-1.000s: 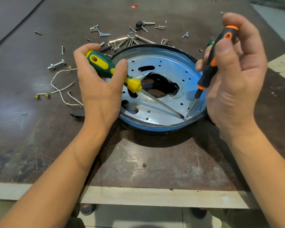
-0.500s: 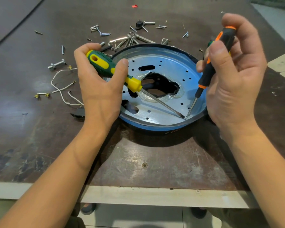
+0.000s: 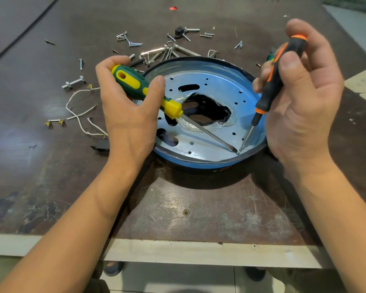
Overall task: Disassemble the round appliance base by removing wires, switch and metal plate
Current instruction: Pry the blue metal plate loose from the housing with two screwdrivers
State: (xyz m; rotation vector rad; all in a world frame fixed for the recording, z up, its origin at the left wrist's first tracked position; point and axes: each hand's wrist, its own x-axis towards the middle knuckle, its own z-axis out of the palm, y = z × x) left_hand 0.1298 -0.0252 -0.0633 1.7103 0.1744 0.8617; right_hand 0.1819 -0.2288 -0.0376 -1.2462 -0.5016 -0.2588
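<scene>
**Two screwdrivers meet at the plate's near edge**

Head view: The round base [image 3: 199, 164] sits on the table [image 3: 178, 208], at its middle and between the two hands. Its blue rim rings the metal plate [image 3: 216, 85], which has small holes and a ragged dark opening in the centre.

The left hand [image 3: 125, 115] grips the green screwdriver [image 3: 135, 81], fingers and thumb curled round the handle. Its long shaft slants across the plate to the near right edge.

The right hand [image 3: 304, 98] pinches the orange screwdriver [image 3: 277, 75] between thumb and fingers and holds it steeply tilted. Its tip comes down at the same spot, touching or just beside the other tip.

Left of the base, white wires [image 3: 78, 115] lie loose on the table, with a black part [image 3: 100, 145] half hidden by the left wrist. A bolt [image 3: 73, 83] lies beyond them, and screws [image 3: 131, 42] are scattered behind the base.
</scene>
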